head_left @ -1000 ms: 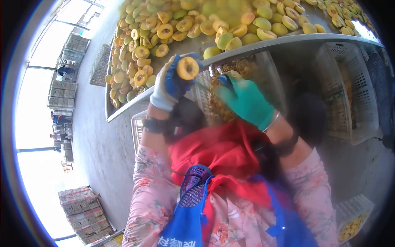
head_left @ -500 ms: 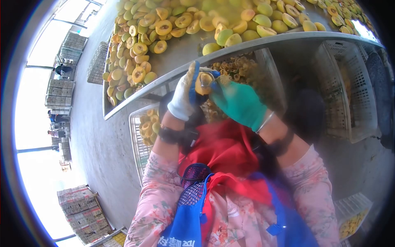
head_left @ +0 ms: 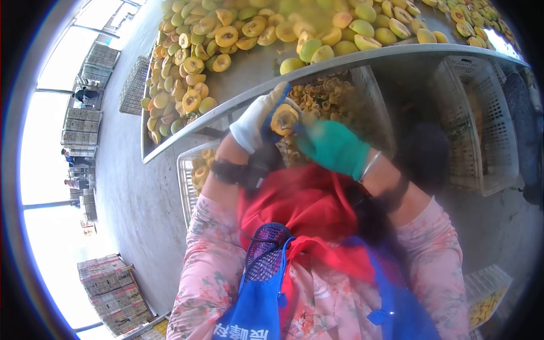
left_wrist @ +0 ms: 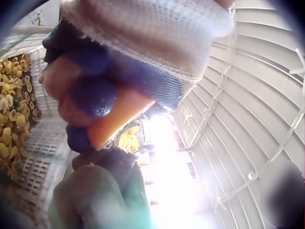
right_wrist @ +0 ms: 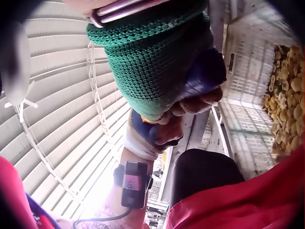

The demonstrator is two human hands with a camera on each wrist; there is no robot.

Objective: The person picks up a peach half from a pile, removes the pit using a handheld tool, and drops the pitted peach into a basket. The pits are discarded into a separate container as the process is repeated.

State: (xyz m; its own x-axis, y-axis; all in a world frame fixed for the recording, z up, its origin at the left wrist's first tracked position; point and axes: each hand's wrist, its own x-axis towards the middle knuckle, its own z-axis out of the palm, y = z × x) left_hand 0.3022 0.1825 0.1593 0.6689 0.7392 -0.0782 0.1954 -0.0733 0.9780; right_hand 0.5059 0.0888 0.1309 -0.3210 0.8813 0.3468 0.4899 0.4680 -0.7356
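My left hand [head_left: 256,122], in a white glove with blue coating, holds a halved peach [head_left: 283,121] with its cut face up. In the left wrist view its blue-coated fingers curl round the orange flesh of the peach half [left_wrist: 119,114]. My right hand [head_left: 339,148], in a green glove, is right at the fruit's edge, its fingers curled round a pitting tool with a metal loop. That tool is mostly hidden and blurred now. In the right wrist view the green-gloved hand [right_wrist: 143,71] covers most of the fruit. Both hands are over a crate of small cut pieces [head_left: 326,96].
A metal-edged table [head_left: 243,68] bears many peach halves [head_left: 226,37] beyond my hands. A white crate [head_left: 184,170] with peach halves stands at left below the table. More plastic crates [head_left: 476,124] are at right. Stacked crates [head_left: 113,289] stand on the floor [head_left: 130,187].
My left hand has brought the peach half down and right from the table edge. The right hand's tool has met the fruit, whose smooth cut face now looks rough at the middle.
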